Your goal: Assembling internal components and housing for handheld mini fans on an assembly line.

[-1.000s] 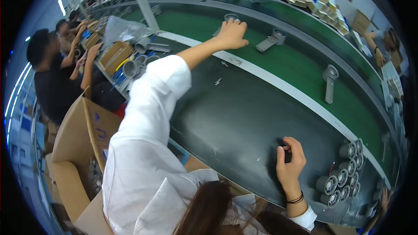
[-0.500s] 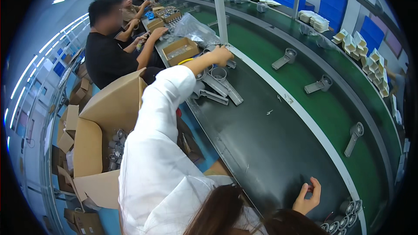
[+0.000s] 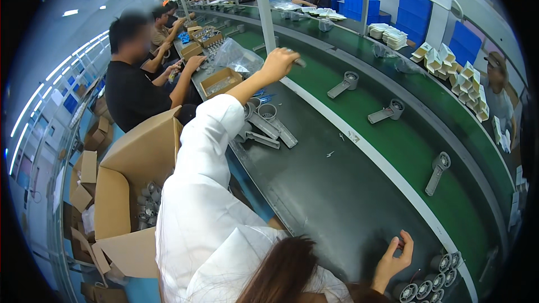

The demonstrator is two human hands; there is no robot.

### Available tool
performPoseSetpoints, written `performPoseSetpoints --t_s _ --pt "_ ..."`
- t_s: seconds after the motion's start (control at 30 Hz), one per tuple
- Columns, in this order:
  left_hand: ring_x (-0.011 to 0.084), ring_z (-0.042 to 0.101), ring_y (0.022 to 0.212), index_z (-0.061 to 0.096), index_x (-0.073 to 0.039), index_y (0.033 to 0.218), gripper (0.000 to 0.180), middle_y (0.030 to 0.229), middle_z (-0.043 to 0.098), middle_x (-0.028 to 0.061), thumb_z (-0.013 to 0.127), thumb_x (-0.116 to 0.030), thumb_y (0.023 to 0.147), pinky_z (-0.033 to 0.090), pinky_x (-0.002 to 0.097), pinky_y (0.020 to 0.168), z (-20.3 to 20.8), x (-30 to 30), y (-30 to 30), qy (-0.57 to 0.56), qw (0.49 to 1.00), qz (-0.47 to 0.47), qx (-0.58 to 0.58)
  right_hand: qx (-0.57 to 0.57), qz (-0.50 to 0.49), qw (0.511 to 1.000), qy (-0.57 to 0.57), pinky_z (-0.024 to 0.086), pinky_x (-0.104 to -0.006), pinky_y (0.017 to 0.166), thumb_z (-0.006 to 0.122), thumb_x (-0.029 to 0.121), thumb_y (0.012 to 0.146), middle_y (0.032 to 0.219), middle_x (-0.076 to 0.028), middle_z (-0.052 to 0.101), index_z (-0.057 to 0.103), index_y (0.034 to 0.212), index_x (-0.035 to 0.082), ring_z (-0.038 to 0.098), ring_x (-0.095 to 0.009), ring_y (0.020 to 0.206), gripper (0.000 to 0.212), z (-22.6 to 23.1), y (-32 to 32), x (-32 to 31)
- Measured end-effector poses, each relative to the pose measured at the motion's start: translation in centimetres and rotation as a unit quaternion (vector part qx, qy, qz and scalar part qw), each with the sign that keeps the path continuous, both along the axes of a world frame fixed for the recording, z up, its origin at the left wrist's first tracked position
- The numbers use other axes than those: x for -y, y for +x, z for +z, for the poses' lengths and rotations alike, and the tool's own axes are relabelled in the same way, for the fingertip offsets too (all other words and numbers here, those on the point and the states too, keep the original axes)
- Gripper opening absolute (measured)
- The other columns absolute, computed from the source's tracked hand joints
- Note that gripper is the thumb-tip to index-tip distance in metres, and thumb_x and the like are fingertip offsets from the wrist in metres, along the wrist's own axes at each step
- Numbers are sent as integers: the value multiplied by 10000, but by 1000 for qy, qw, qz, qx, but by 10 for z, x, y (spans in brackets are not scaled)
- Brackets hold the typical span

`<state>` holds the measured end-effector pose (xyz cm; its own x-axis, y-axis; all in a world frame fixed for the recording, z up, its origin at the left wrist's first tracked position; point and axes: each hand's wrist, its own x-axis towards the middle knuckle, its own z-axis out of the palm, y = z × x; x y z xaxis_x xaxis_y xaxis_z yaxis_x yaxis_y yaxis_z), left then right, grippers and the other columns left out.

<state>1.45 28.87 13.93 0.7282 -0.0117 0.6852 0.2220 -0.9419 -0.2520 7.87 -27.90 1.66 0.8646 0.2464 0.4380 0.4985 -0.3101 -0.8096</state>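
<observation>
My left hand (image 3: 279, 63) is stretched far out in a white sleeve, above the near edge of the green conveyor belt (image 3: 393, 134). It is closed around a grey part whose end sticks out to the right. Below the arm lies a pile of grey handle-shaped parts (image 3: 265, 125) on the dark work surface (image 3: 325, 191). My right hand (image 3: 394, 257) rests low at the near right, thumb and forefinger pinched on a small part. Several grey cylindrical pieces (image 3: 429, 287) stand just right of it.
Three grey handle-shaped units (image 3: 343, 84) (image 3: 386, 112) (image 3: 437, 173) lie spaced along the belt. An open cardboard box (image 3: 135, 168) holding cylindrical parts sits at my left. Other people (image 3: 132, 81) work further up the line beside a small carton (image 3: 220, 81) and a plastic bag (image 3: 236, 56). A white post (image 3: 264, 5) rises behind my left hand.
My view has swung left. My left hand went from the belt edge to the pile of grey parts and now is raised, holding one. My right hand stayed on the dark surface.
</observation>
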Motion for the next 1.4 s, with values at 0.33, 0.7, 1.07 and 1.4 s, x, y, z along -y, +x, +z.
performPoseSetpoints --t_s 0.33,0.7,1.07,1.4 --pt "203 653 851 661 -36 863 277 856 682 84 553 115 658 501 311 767 37 263 4 -446 788 -425 17 -67 47 996 36 441 -234 694 553 67 860 1108 -107 596 548 1144 -33 553 -131 776 301 -5 9 22" --pt "198 633 883 580 8 882 145 900 649 130 678 34 778 511 307 794 -74 369 25 -807 380 -445 -77 -330 293 849 290 529 -314 613 565 620 793 1072 -218 570 214 1407 -18 635 -243 785 952 21 -2 18" --pt "160 634 724 599 3 748 96 774 654 90 668 61 716 490 277 630 -131 366 26 -674 611 -386 -154 -286 192 890 298 472 -272 519 534 549 844 970 -114 565 391 1294 0 597 -180 708 724 5 4 27" --pt "339 606 673 587 -23 900 255 732 622 158 602 26 651 466 404 603 -140 387 17 -497 728 -425 -207 -281 216 898 259 454 -252 508 486 556 869 928 -67 532 412 1273 -1 552 -141 688 692 8 6 36"
